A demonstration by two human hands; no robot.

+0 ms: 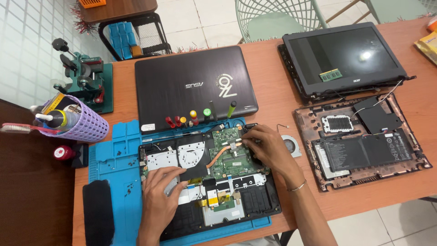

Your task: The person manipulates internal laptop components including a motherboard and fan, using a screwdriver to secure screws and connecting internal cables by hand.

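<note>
An opened black laptop base [255, 205] lies on a blue repair mat [114, 159], showing a green circuit board [230, 159] with a copper heat pipe [217, 156]. My left hand [159, 191] rests flat on the base's left half, near the silver plates. My right hand [266, 146] has its fingers pinched at the board's upper right corner, by the hinge; what they grip is too small to tell. A small round fan [291, 146] lies on the table just right of that hand.
A closed black laptop [182, 86] lies behind the mat, with several screwdrivers [200, 116] in front of it. At right sit another dismantled laptop base [364, 146] and its screen [346, 54]. A purple basket [86, 125] and green vise [84, 75] stand left.
</note>
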